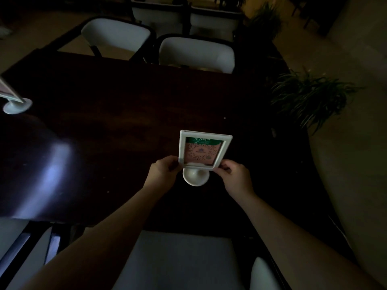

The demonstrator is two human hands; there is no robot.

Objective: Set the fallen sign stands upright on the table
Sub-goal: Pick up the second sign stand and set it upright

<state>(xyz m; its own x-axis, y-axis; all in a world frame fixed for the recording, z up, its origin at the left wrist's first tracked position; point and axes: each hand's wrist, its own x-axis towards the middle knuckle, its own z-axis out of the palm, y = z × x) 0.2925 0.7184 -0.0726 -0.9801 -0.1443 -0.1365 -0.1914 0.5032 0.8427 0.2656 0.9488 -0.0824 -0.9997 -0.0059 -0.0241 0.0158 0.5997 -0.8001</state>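
Observation:
A white sign stand point(204, 150) with a pink and green card in its frame sits on the dark table point(129, 105), its round base toward me. My left hand point(164, 170) grips the frame's lower left corner. My right hand point(234, 174) grips the lower right corner. The frame leans away from me; I cannot tell whether the base rests flat. A second white sign stand point(14, 101) stands upright at the table's far left edge, partly cut off by the view.
Two white-seated chairs point(196, 53) stand along the table's far side, and another chair seat point(180, 260) is just below my arms. A leafy plant point(307, 99) stands to the right of the table. The room is dim.

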